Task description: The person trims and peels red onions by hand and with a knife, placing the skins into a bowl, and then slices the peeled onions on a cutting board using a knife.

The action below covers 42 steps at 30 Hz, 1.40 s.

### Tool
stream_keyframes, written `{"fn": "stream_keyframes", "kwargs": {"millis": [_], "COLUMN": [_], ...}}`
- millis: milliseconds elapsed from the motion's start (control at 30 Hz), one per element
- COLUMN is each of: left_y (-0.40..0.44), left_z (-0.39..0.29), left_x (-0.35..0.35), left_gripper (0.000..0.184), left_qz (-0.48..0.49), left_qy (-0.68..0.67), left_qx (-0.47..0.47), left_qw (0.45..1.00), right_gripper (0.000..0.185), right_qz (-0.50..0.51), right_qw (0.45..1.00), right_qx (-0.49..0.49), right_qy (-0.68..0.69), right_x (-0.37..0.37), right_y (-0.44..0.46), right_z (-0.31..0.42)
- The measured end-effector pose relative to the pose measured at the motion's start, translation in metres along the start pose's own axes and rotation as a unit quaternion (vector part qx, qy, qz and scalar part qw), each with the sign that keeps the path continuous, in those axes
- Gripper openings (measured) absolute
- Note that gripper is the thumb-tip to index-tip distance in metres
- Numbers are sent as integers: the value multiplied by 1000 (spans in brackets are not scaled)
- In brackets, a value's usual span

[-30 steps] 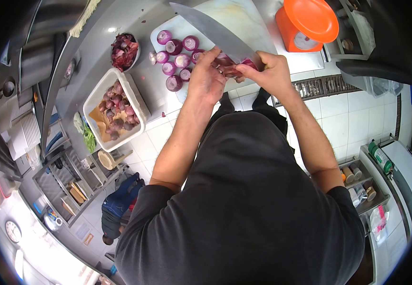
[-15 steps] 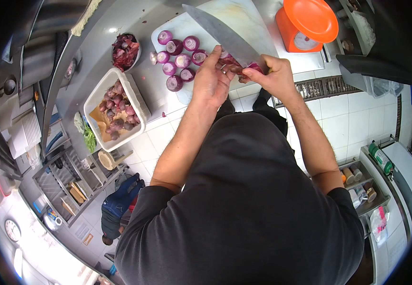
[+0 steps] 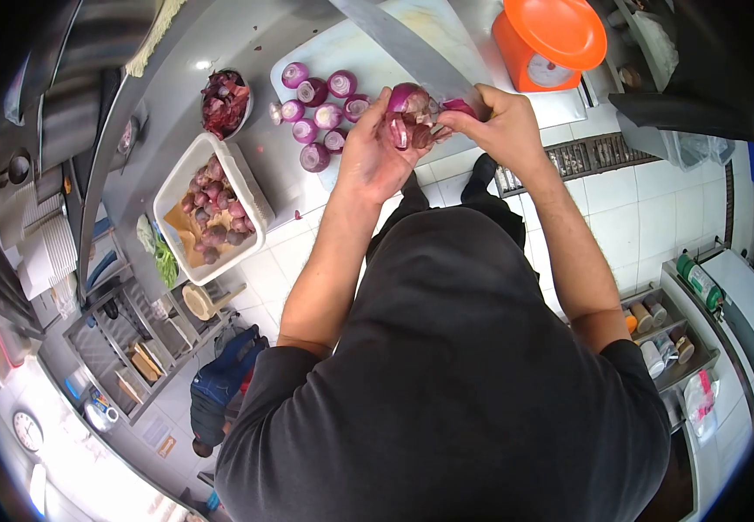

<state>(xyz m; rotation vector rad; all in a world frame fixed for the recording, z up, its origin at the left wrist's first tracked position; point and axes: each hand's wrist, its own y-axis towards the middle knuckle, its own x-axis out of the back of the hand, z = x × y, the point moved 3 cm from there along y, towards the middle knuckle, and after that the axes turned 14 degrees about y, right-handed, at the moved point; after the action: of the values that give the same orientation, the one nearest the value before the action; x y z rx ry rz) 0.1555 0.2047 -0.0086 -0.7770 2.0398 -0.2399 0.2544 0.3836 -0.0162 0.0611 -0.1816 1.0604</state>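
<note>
Several onions (image 3: 328, 117) on board (image 3: 447, 39), steel counter (image 3: 264, 52), tiled floor (image 3: 607, 213).

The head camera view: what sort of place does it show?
Probably a professional kitchen: peeled onions lie on a large cutting board, an orange scale stands beside it, and there are metal worktops.

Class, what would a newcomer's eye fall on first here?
Probably the bright orange scale, beyond the right hand. Next, the long knife blade slanting over the pale cutting board, beside a cluster of peeled purple onions. Then the onion at the left hand, its skin partly loose.
</note>
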Motion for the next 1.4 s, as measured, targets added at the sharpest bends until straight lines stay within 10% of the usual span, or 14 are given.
{"fn": "stream_keyframes", "kwargs": {"millis": [233, 633, 1400], "left_y": [-8, -14, -14], "left_z": [-4, -4, -2], "left_x": [-18, -25, -14], "left_gripper": [43, 38, 42], "left_qz": [-3, 14, -7], "left_qy": [5, -1, 26], "left_qx": [26, 64, 67], "left_qw": [1000, 998, 997], "right_gripper": [36, 59, 44], "right_qz": [47, 25, 45], "right_qw": [997, 999, 998], "right_qx": [-40, 35, 32], "right_qy": [55, 16, 33], "right_x": [3, 5, 5], "right_y": [-3, -10, -20], "right_z": [21, 31, 40]}}
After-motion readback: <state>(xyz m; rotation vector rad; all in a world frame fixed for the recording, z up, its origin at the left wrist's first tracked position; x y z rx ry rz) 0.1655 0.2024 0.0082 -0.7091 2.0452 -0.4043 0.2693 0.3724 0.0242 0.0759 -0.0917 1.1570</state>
